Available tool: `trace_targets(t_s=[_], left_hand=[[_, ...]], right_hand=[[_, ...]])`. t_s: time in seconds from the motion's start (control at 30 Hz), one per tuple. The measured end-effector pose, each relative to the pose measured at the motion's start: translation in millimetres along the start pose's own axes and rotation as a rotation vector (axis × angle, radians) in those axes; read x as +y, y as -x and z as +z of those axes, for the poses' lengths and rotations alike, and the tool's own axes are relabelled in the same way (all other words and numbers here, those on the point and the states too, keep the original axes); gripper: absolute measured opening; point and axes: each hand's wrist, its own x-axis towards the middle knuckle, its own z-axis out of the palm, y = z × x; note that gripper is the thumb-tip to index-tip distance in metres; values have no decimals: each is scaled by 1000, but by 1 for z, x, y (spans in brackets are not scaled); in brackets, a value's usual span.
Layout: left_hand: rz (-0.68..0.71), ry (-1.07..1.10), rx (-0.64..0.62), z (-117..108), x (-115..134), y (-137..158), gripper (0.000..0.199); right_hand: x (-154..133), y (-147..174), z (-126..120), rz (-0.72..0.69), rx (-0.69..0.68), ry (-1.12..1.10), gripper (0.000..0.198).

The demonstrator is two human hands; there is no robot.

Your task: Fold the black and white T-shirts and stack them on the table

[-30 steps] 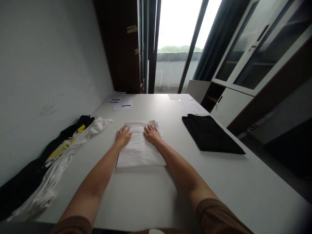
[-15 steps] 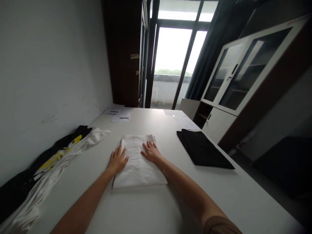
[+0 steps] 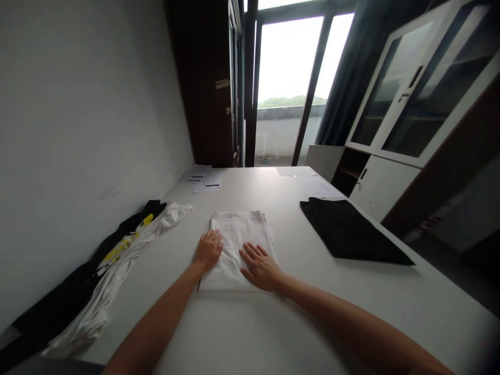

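Observation:
A white folded garment [image 3: 238, 229] lies flat on the white table [image 3: 219, 333] in front of me, its surface lightly creased. My left hand [image 3: 209, 248] rests palm down on its left edge, fingers stretched forward. On its right half, nearer the front edge, my right hand [image 3: 261, 266] presses flat with the fingers somewhat spread. Neither hand grips the cloth. To the right lies a folded black garment [image 3: 355, 232], apart from both hands.
Along the wall on the left lie a crumpled white cloth [image 3: 136, 250] and a black cloth with yellow print [image 3: 86, 276]. Paper sheets [image 3: 208, 180] lie at the far left corner, more papers [image 3: 312, 183] at the far right. A white cabinet [image 3: 390, 182] stands beyond the right edge.
My right hand has slid toward the front edge of the white garment, while my left hand stays on its left side. The whole view has shifted slightly.

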Motion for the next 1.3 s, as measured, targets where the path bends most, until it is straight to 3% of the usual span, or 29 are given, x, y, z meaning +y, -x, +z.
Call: trace_targets(t_s=[0.13,0.23,0.5,0.63,1.0,1.3], left_hand=[[253,90,-62,-7,10,-1,44],[332,102,-107,-7,11,-4,47],[308,109,-160,-1,5,-8,47],[285,182,-144,1,2,-8,49],[313,250,-112,10,-8,-8,44],[323,237,-128,7,-8,-7,44]], right_hand=[[7,-2,0,2,63,-43,66],[13,-5,0,-22,103,-79,63],[2,5,-4,-30,159,-91,60],[-14,15,-4,-118,110,-122,71],[-10,8,-9,-68,58,-119,78],[-36,21,-6,-133,34,-157,92]])
